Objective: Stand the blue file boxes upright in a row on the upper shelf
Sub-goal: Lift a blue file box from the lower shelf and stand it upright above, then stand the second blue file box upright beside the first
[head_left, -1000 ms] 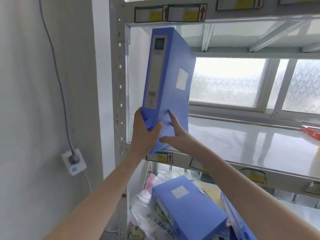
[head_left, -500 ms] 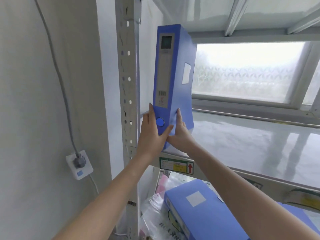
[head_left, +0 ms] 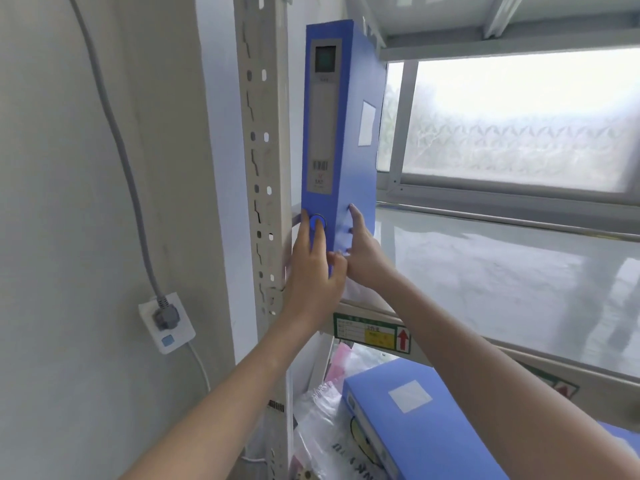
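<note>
**Seating the first box at the shelf's left end**

Nearest, a second blue box (head_left: 415, 420) lies flat on the lower level, waiting. Above it, the left hand (head_left: 313, 271) presses flat on the spine of the upright box (head_left: 337, 133), fingers extended. The right hand (head_left: 362, 258) lies flat on its right face, not clenched. The box stands on the upper shelf (head_left: 502, 289), beside the post (head_left: 263, 150). Best to push it squarely back and let go only once it stands plumb, leaving room rightward for the row.
</note>
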